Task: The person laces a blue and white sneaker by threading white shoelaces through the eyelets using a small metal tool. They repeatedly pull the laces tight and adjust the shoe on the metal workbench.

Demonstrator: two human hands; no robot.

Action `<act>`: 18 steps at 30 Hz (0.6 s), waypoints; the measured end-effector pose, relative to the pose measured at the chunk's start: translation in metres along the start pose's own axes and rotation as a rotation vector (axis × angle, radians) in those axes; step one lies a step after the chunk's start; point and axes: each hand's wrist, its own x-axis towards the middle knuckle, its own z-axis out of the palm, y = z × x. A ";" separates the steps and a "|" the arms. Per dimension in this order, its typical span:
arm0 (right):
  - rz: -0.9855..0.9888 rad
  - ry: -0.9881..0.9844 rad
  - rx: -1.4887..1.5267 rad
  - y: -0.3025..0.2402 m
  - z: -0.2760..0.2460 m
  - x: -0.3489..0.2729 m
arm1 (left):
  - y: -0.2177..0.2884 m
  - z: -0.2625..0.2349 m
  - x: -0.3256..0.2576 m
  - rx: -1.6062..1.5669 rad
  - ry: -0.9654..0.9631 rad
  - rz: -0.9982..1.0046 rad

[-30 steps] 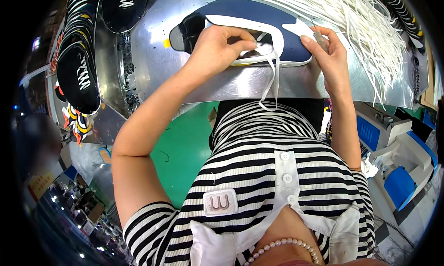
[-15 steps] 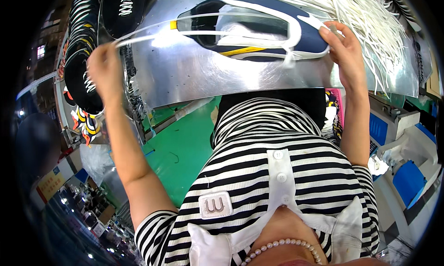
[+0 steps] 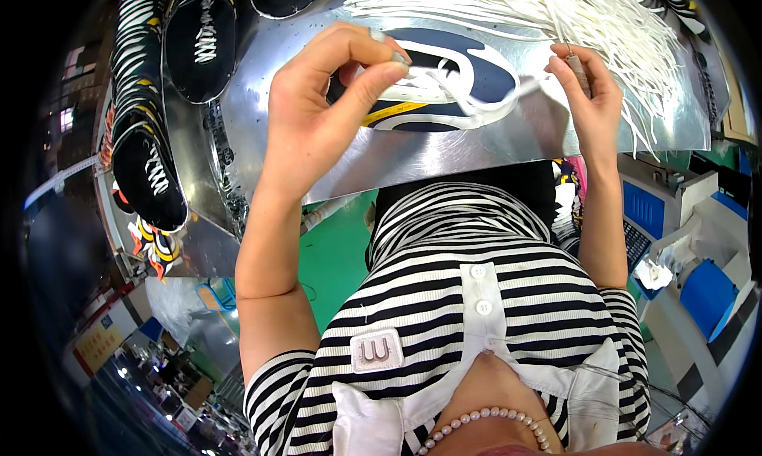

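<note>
Head view, read from the left: a row of finished black shoes (image 3: 151, 170) with white lacing curves along the worktop's edge, another black shoe (image 3: 202, 39) lying just inside them. The left hand (image 3: 317, 115), flung far out to the side half a second ago with the lace stretched taut, has come back in over the worktop and now pinches one end of the white lace (image 3: 468, 99) between thumb and forefinger. That lace runs across the dark blue shoe upper (image 3: 444, 79), which lies flat on the shiny metal worktop (image 3: 444, 150) between both hands (the pull-through looks finished, judging by the slack). The right hand (image 3: 583, 99) pinches the other end by its tip, fingers closed. Behind it spreads a heap of loose white laces (image 3: 603, 19). Below the worktop show a green floor (image 3: 337, 257) and, far right, blue and white bins (image 3: 706, 289).
</note>
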 end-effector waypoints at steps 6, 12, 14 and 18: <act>-0.008 -0.024 -0.065 -0.002 0.012 0.001 | 0.004 0.010 0.009 0.212 -0.156 0.116; -0.216 -0.317 -0.414 -0.021 0.015 -0.017 | 0.014 0.034 0.008 0.425 -0.163 0.294; -0.250 -0.322 -0.496 -0.008 0.026 -0.023 | 0.011 0.033 0.010 0.382 -0.132 0.244; -0.108 -0.352 -0.359 -0.022 0.016 -0.013 | 0.010 0.030 0.007 0.442 -0.085 0.219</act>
